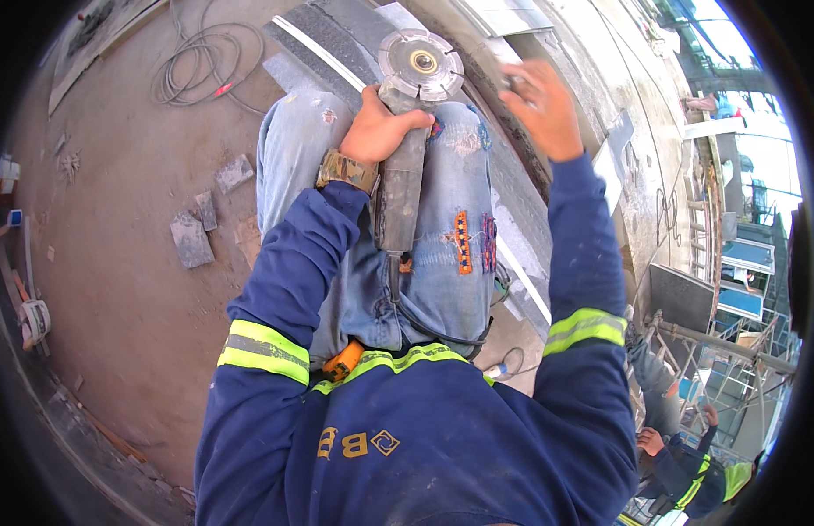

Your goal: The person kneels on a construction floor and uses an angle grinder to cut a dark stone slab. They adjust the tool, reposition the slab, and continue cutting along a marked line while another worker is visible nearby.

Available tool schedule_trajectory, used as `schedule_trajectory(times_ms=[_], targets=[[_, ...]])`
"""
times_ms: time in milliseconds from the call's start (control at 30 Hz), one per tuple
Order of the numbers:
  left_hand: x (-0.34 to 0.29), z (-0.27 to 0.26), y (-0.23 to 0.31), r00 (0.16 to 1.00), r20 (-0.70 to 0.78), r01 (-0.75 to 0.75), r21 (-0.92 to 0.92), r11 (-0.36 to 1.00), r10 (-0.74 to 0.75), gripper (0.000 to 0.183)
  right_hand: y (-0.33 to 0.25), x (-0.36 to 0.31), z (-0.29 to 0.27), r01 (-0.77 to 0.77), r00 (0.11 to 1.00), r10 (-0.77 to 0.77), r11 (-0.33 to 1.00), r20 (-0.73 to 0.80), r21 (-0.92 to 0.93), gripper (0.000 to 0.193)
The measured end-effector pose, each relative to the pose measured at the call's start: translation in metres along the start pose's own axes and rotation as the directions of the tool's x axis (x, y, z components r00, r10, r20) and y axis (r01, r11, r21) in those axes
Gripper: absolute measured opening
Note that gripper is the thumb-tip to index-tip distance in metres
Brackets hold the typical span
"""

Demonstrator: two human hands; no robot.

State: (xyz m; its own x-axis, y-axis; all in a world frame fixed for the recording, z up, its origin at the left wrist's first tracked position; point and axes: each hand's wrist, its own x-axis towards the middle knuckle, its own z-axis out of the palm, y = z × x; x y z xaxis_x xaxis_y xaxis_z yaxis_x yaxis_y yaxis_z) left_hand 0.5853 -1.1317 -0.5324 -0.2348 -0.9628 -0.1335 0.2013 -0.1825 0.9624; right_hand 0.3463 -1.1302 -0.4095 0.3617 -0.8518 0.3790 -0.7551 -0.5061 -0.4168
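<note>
A heavy-looking grinder (400, 197) is gripped by the left hand (378, 131), best around its body. The right hand's (545, 111) grip can't be told.

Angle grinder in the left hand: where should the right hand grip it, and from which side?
Probably the angle grinder by its slim rear body, the right hand coming from the right: that flank is uncovered, while the left hand grips nearer the slotted disc. Avoid the disc, exposed at the far end.
</note>
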Motion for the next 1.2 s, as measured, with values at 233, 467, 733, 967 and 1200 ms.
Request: schedule_trajectory(times_ms=[233,467,733,967,1200], targets=[[-0.004,0.003,0.007,1.0,-0.014,0.001,0.068,0.998,0.0,0.091,-0.048,0.09,0.017,0.329,0.867,-0.259,0.939,0.426,-0.099,0.033],[-0.01,0.002,0.014,1.0,-0.005,0.008,0.05,0.999,-0.007,0.09,-0.046,0.099,0.03,0.334,0.863,-0.219,0.923,0.456,-0.19,0.026],[-0.005,0.0,0.009,1.0,-0.004,0.02,0.094,0.995,-0.02,0.092,-0.042,0.101,0.032,0.352,0.864,-0.241,0.916,0.441,-0.19,0.026],[-0.006,0.003,0.007,1.0,-0.023,0.008,0.069,0.998,-0.006,0.088,-0.053,0.1,0.028,0.262,0.883,-0.125,0.931,0.452,-0.255,0.028],[-0.004,0.001,0.004,1.0,-0.019,-0.002,0.079,0.997,0.003,0.088,-0.055,0.099,0.025,0.314,0.881,-0.154,0.898,0.448,-0.309,0.028]])
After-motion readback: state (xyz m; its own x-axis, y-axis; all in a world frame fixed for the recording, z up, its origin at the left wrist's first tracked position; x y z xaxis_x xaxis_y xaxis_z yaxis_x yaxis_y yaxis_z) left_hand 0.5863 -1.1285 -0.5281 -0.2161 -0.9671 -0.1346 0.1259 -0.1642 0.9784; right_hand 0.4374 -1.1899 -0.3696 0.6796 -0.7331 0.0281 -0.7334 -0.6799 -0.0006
